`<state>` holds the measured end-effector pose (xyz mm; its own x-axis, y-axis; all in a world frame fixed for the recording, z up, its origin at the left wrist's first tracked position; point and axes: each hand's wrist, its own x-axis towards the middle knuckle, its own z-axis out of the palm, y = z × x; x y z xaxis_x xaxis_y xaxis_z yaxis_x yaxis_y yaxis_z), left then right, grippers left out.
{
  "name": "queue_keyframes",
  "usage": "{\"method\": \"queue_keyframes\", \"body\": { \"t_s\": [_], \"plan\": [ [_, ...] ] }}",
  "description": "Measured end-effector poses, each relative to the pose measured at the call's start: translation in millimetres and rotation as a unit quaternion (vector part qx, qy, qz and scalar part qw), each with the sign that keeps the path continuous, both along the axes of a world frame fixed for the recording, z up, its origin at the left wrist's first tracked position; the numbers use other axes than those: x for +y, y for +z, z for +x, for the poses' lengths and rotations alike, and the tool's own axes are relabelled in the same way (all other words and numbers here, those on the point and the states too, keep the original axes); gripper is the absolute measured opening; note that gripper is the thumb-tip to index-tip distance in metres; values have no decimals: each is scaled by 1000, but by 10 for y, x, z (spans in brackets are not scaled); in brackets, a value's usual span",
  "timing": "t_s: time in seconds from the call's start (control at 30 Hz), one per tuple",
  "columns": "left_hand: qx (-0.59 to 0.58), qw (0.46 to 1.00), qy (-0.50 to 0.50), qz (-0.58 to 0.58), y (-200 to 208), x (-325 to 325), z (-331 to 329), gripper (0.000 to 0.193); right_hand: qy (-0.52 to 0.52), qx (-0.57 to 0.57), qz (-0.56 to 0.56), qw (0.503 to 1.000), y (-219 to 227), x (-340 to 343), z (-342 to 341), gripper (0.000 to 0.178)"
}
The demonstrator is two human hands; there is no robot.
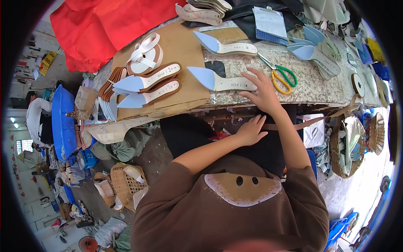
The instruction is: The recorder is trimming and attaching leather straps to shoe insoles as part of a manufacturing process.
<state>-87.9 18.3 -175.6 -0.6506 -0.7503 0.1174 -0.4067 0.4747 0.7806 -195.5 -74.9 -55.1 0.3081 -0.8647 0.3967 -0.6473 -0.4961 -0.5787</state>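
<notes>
Reaching step, I judge: insole (228, 84) left of scissors (275, 68), my right hand (265, 94) spread at its heel, contact unclear, left hand (251, 131) empty, loosely extended, nearer me than scissors; gripping calls for narrowing fingers.

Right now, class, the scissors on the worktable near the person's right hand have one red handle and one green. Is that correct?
Not quite: one handle colour is wrong. The head view shows yellow and green handles on the scissors, which do lie on the worktable near the right hand.
</notes>
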Motion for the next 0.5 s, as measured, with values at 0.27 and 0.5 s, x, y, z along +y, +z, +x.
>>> {"method": "queue_keyframes", "body": {
  "t_s": [0.27,0.5],
  "plan": [
    [-71,997,-36,8,29,-169,15,38,-250,92,-97,959,-184,301,-1125,26],
    [6,994,-70,81,1053,21,948,34,86,183,34,979,-78,1133,-1049,30]
  ]
}}
